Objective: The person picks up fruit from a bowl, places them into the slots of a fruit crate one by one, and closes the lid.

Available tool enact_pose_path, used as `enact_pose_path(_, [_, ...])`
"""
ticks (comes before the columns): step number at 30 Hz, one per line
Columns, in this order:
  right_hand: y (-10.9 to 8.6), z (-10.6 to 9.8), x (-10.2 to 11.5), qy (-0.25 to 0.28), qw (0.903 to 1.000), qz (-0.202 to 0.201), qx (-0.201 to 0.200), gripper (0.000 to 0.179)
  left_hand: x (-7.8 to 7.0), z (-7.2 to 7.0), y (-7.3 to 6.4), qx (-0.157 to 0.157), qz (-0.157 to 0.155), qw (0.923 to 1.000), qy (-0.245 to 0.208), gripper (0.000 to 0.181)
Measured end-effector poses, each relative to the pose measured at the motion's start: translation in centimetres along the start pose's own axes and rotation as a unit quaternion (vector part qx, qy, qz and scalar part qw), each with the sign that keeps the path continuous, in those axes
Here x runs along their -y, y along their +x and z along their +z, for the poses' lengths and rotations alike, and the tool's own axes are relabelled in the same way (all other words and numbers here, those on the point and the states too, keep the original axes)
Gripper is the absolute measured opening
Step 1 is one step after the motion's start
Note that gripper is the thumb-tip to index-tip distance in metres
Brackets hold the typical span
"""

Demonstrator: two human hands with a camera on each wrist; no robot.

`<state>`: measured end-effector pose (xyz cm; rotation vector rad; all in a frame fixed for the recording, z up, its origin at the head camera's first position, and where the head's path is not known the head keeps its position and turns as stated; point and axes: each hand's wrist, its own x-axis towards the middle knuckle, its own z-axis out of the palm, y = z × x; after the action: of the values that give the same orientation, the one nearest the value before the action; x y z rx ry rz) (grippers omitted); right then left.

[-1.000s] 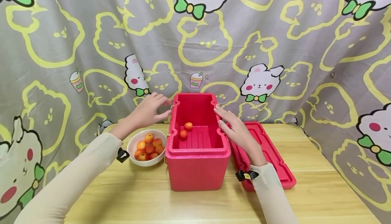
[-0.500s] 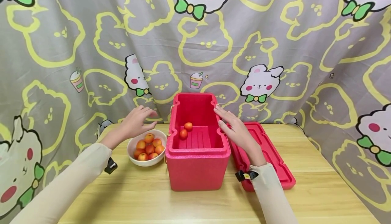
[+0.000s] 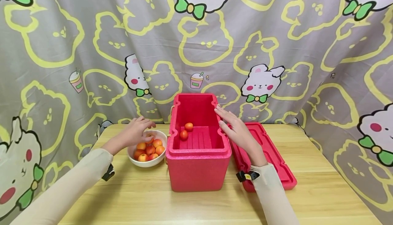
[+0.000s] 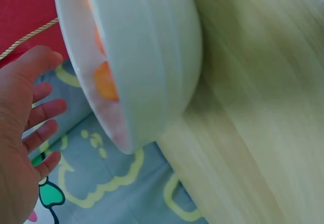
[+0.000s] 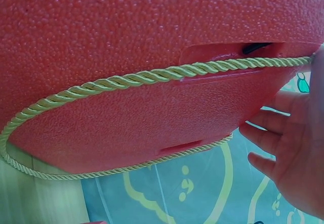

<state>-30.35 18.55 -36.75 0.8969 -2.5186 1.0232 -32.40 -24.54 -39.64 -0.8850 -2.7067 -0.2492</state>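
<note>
My left hand hovers over the back left of a white bowl, its fingers loosely bent. Several small orange-red round fruits fill the bowl, and the fingertips overlap the rearmost one in the head view. In the left wrist view the thumb and fingers are spread apart beside the bowl's rim. A tall red foam box stands right of the bowl, two more fruits on its floor. My right hand rests on the box's right rim with fairly straight fingers.
The red box lid lies on the wooden table, right of the box. A twisted gold rope loops along the box's side. A patterned grey curtain hangs behind the table.
My left hand has moved left from beside the box's left rim, then lowered over the bowl. The right hand stays on the box's rim.
</note>
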Motion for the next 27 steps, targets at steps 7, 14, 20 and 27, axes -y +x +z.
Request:
enact_pose_path(7, [0.0,0.0,0.0,-0.002,1.0,0.002,0.0,0.06,0.6,1.0,-0.4,0.004,0.02,0.9995,0.025,0.04])
enact_pose_path(14, [0.0,0.0,-0.1,0.0,1.0,-0.001,-0.001,0.06,0.5,1.1,-0.6,0.019,0.02,0.9989,0.037,0.043])
enact_pose_path(20, [0.0,0.0,-0.1,0.0,1.0,0.0,0.0,0.059,0.2,1.3,-0.7,0.027,0.026,0.9978,0.054,0.042])
enact_pose_path(27, [0.0,-0.1,0.2,0.0,1.0,0.004,0.003,0.06,0.3,1.8,-0.7,0.03,0.026,0.9975,0.059,0.044])
